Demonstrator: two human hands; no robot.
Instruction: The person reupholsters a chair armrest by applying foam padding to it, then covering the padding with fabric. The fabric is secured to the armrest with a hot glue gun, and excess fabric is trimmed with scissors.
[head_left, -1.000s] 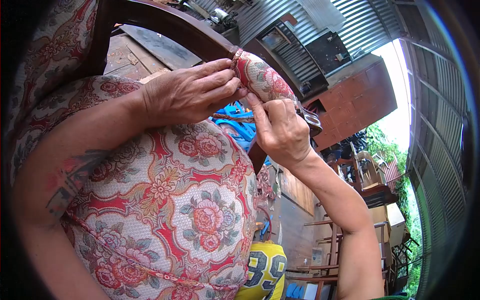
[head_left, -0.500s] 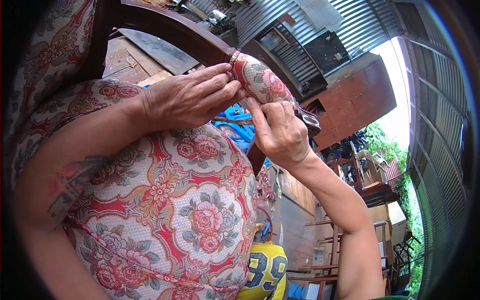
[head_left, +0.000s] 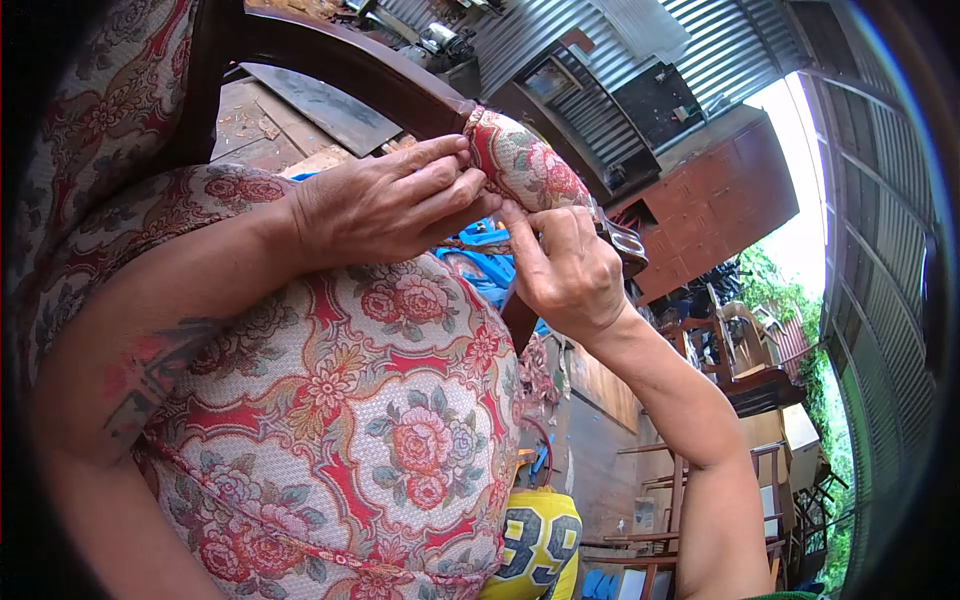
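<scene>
A padded armrest (head_left: 535, 170) in floral fabric sits on the dark wooden chair arm (head_left: 350, 62), with braided trim (head_left: 474, 120) at its near end. Against the pad's lower edge, my left hand (head_left: 395, 205) is closed, fingers bent and pressed together. My right hand (head_left: 572, 262) pinches at the same edge, its thumb and fingertips touching the left fingertips. Whatever lies between the fingertips is hidden. A loose piece of braid (head_left: 485, 246) shows below the hands. Under my forearms bulges the large floral seat cushion (head_left: 420, 440).
A yellow cloth with dark numbers (head_left: 545, 535) lies beside the cushion. Blue straps (head_left: 485, 275) show under the hands. Farther off stand a reddish-brown cabinet (head_left: 715, 205), wooden chair frames (head_left: 765, 390) and a dark flat board (head_left: 320, 105) on the floor.
Both hands have shifted slightly right in the view, along with the chair. The right fingertips now meet the left ones more closely at the pad's edge.
</scene>
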